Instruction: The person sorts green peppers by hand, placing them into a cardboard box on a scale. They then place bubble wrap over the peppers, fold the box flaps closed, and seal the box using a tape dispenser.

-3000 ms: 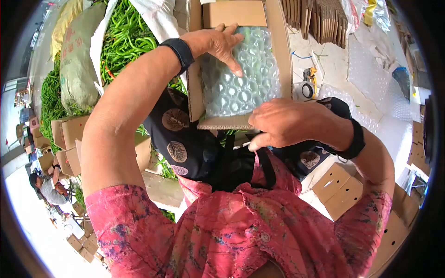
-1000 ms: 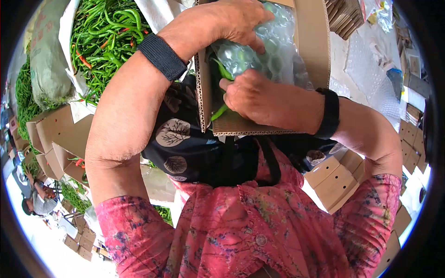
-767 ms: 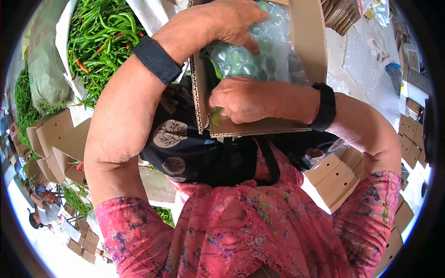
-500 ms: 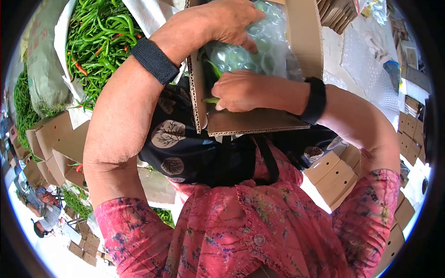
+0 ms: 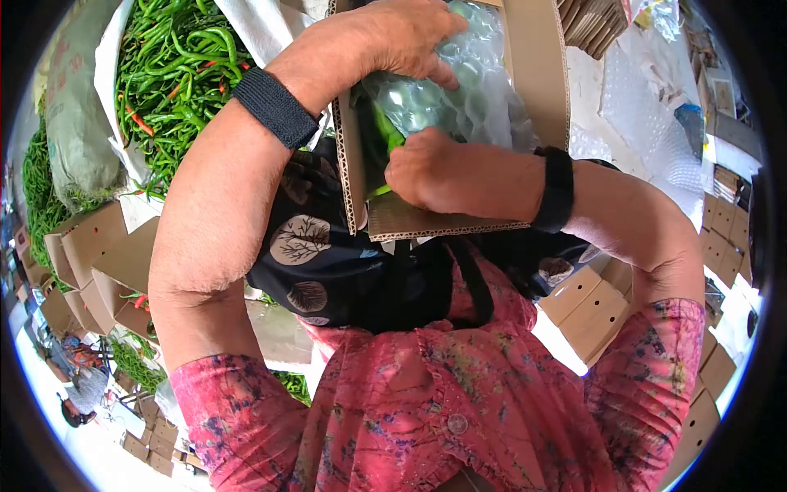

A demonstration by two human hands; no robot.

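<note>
An open cardboard box [image 5: 537, 61] stands against my body, with clear bubble wrap [image 5: 484, 98] over its contents. Green peppers [image 5: 387, 129] show in a gap along its left side. My left hand [image 5: 410, 37] lies on the wrap at the far left part of the box, its fingers spread. Inside the near part of the box, my right hand [image 5: 428, 170] is curled closed at the edge of the wrap; its fingertips are hidden, and what it holds cannot be made out.
Left of the box, a white sack [image 5: 106, 74] bulges with green and a few red chillies [image 5: 176, 78]. Flattened cardboard [image 5: 590, 25] and loose bubble wrap [image 5: 648, 123] lie to the right. Closed cartons [image 5: 584, 312] stand at lower right. Another person [image 5: 82, 389] is at far lower left.
My right hand has turned and shifted slightly right and nearer to me. More green peppers show beside it, and the bubble wrap has moved a little. My left hand stays nearly in place.
</note>
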